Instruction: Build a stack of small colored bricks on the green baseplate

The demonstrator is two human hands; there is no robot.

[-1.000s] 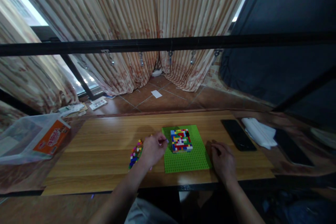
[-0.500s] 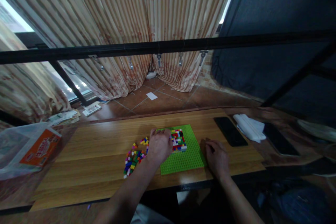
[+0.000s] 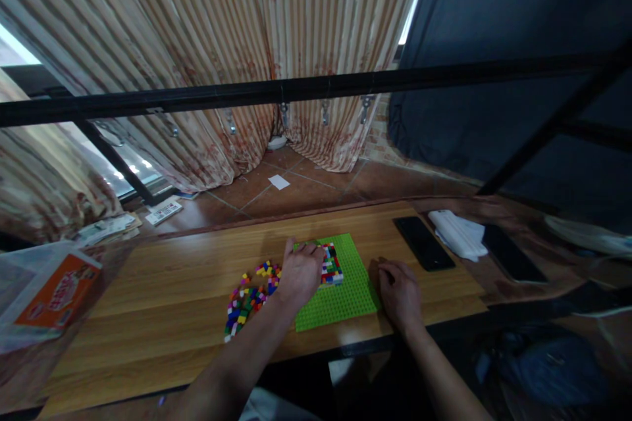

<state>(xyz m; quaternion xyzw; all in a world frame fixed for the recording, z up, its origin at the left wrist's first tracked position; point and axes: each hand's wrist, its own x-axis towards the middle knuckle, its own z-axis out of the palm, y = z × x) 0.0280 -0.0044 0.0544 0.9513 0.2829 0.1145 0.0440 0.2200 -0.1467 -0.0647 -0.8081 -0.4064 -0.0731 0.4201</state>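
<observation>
Lower ctr of frame, the left hand (image 3: pixel 300 271) is bent over the left part of the multicolored brick build (image 3: pixel 333 270), which sits on the green baseplate (image 3: pixel 353 299); can't tell if there's a brick btwn its fingers. Right hand (image 3: pixel 401 293), lower right of ctr, is loosely curled on the table (image 3: pixel 148 289) just beside the plate's right edge, contents unclear. Loose bricks (image 3: pixel 245 302) lie lower left of ctr, partly behind the left forearm. Black phone (image 3: pixel 424 243) at mid-right, w/ white packet (image 3: pixel 455 233) nr it.

Block build (image 3: pixel 335 270) on baseplate (image 3: pixel 345 309), loose bricks (image 3: pixel 244 306) left of it, phone (image 3: pixel 423 243) right (all on table (image 3: pixel 148 296))
</observation>
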